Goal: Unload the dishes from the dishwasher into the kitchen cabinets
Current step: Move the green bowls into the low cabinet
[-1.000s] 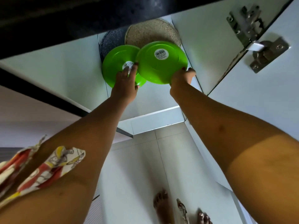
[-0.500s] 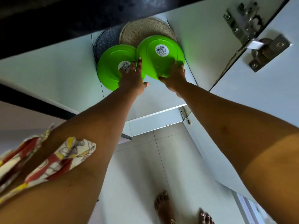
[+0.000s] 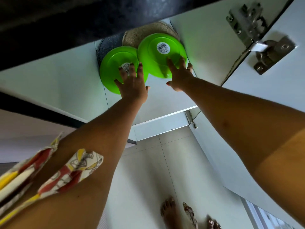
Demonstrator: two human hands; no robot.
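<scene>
Left hand (image 3: 132,85) spread, fingers flat on green plate (image 3: 113,63) just beyond palm; right hand (image 3: 180,76) same on second green plate (image 3: 158,55). I judge both nearly shelved in cabinet (image 3: 206,47); dishwasher load unseen.

Green plates (image 3: 158,55) on cabinet shelf (image 3: 165,98)

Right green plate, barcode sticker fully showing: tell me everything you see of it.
The right green plate is round, glossy, plastic-looking, underside toward the camera, with a white barcode sticker near its centre. It is inside the cabinet, in front of a speckled beige plate, its edge overlapping the left green plate. The right hand's straight fingers press its lower part.
</scene>
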